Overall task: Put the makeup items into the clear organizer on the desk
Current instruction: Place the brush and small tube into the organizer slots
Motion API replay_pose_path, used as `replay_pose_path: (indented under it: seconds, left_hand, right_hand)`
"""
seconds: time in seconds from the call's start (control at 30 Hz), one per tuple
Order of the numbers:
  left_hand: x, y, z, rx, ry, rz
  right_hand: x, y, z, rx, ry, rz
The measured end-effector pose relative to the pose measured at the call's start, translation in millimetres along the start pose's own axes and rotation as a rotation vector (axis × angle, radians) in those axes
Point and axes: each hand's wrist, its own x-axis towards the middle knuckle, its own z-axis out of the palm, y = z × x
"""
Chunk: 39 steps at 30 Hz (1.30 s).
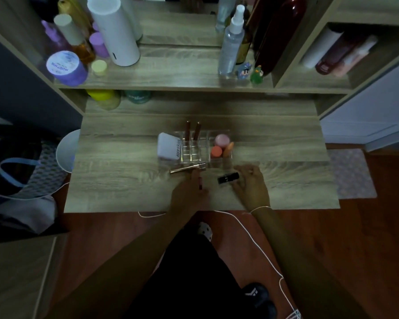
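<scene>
The clear organizer [202,155] stands mid-desk. It holds two upright brown lip tubes [192,132], a white compact [169,145] at its left and pink and orange sponges [222,146] at its right. A gold tube [186,168] lies on the desk just in front of it. My left hand [189,194] rests on the desk with its fingers around a small reddish lip tube [200,182]. My right hand [251,185] curls around a black lipstick [228,178] that lies on the desk, the fingers touching its right end.
The shelf above carries spray bottles [232,42], a white cylinder [115,31], purple jars [66,66] and small figurines [251,71]. A white cord [251,233] hangs below the desk's front edge. A bag [16,171] and a white bowl [67,150] sit left of the desk.
</scene>
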Motion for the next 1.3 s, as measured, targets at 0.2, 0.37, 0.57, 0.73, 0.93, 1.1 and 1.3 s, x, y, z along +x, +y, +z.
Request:
replay_pose_path:
  seconds: [0.2,0.37,0.57,0.73,0.93,1.1,1.3]
  left_hand:
    - [3,12,8,0.074,0.034,-0.017]
    - [1,15,9,0.08,0.077,-0.002]
    - [1,12,0,0.054,0.098,-0.003]
    - [-4,6,-15,0.02,0.187,0.009]
    - [0,-1,-39,-0.098,0.367,0.01]
    - [16,2,-64,-0.167,0.484,0.059]
    - [36,11,-90,-0.287,0.546,0.064]
  right_hand:
    - [2,2,12,-0.02,-0.034,-0.026]
    - [3,5,16,-0.051,-0.032,-0.035]
    - [5,2,14,0.072,-0.116,0.028]
    - [4,-11,11,0.172,-0.147,0.074]
    - [13,-45,9,0.244,-0.167,0.029]
    - [32,-81,-1,0.238,-0.087,-0.06]
    - [57,-108,-12,0.212,-0.001,-0.056]
